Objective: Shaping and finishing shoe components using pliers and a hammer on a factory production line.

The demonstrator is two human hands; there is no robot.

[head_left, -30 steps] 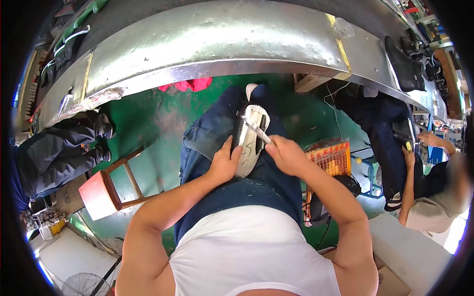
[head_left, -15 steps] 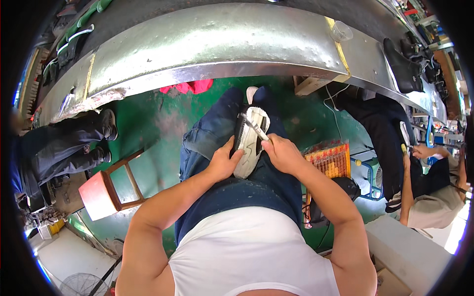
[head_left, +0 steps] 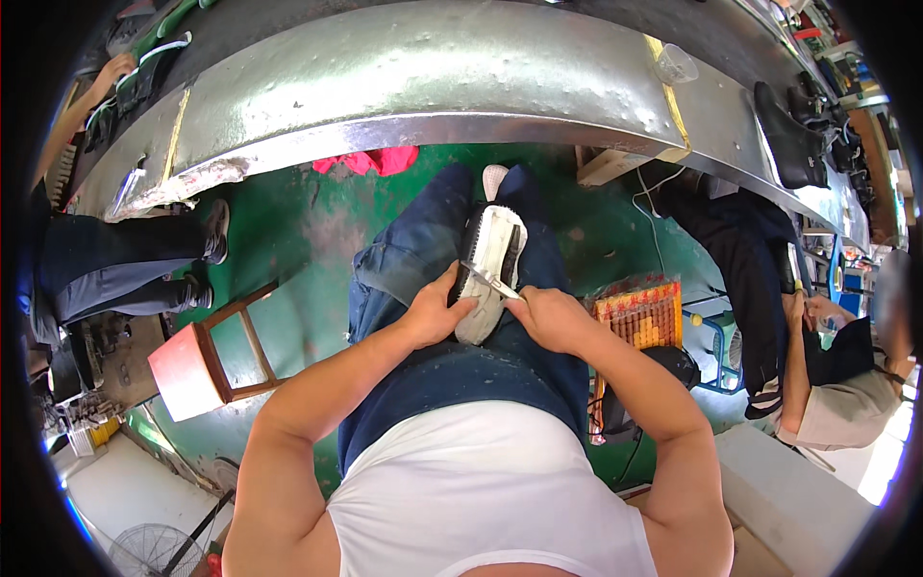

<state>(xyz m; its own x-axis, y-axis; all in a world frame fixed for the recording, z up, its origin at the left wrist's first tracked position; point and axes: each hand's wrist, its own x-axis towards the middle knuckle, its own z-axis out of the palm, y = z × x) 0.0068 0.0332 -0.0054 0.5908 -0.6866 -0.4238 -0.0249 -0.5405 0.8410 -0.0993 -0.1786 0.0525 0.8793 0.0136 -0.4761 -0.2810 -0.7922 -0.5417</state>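
A shoe (head_left: 497, 242) lies between my thighs with its off-white sole facing up and its black side along the left. My left hand (head_left: 437, 310) grips its left edge, the thumb pressed toward the sole. With closed fingers, my right hand (head_left: 555, 319) holds a slim pale-handled tool (head_left: 502, 288) from the right. The tool slants across the middle of the sole, its thin dark end reaching the left edge. Whether that end is a blade or bristles cannot be made out.
A metal-topped bench (head_left: 413, 67) curves across the front. A red-sided stool (head_left: 187, 373) lies tipped at the left. On the right are a beaded seat mat (head_left: 639, 313) and a seated person (head_left: 846, 394). Black boots (head_left: 793, 144) stand on the bench's right end.
My right hand has drawn the tool nearer to me along the sole, and it now lies flatter across it. At the far left, another person's arm has come to the bench.
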